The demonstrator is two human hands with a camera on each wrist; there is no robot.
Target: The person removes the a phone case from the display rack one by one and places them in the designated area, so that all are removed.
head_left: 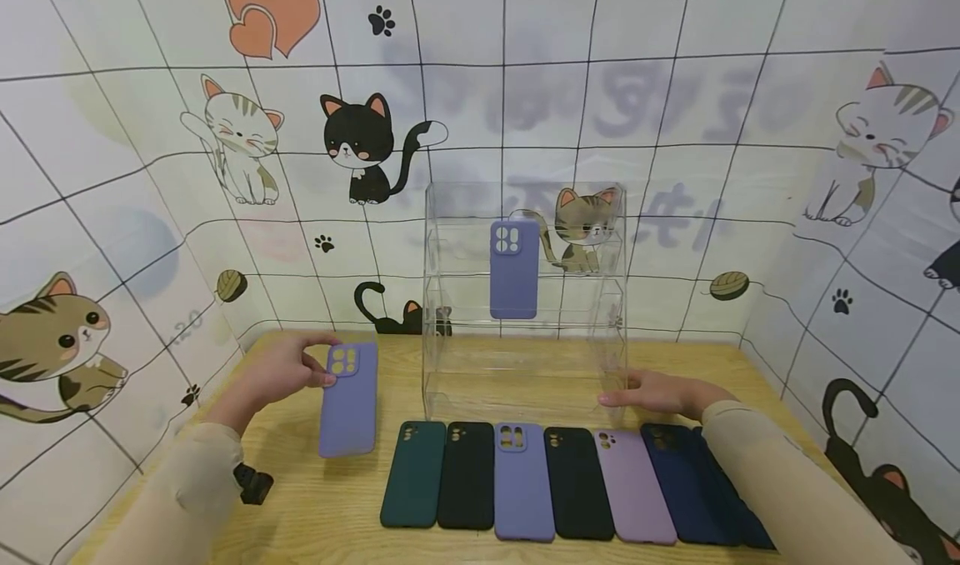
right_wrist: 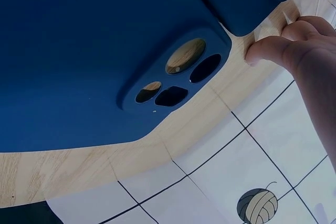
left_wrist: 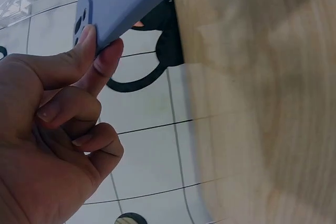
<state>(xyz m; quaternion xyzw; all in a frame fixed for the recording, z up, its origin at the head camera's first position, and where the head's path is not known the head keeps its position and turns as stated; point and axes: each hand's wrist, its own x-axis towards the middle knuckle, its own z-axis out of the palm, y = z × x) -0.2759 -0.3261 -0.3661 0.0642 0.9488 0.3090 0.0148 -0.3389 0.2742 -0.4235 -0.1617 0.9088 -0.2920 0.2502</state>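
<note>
My left hand point(head_left: 281, 375) pinches a lavender phone case point(head_left: 350, 411) near its camera cutouts, to the left of the clear display rack point(head_left: 525, 361). In the left wrist view the thumb point(left_wrist: 86, 45) lies on the case's face and the other fingers curl behind or below it. A second lavender phone case point(head_left: 514, 277) leans upright on an upper tier of the rack. At the rack's lower right side my right hand point(head_left: 667, 392) holds the edge, thumb toward the front; the clear plastic barely shows in the right wrist view.
Before the rack lies a row of phone cases: dark green point(head_left: 414, 475), black point(head_left: 467, 477), lavender point(head_left: 525, 494), another black point(head_left: 579, 486), pink-purple point(head_left: 637, 494) and navy ones point(head_left: 686, 490), partly under the right sleeve. A cat-patterned cloth point(head_left: 480, 98) hangs behind the wooden table point(head_left: 292, 498).
</note>
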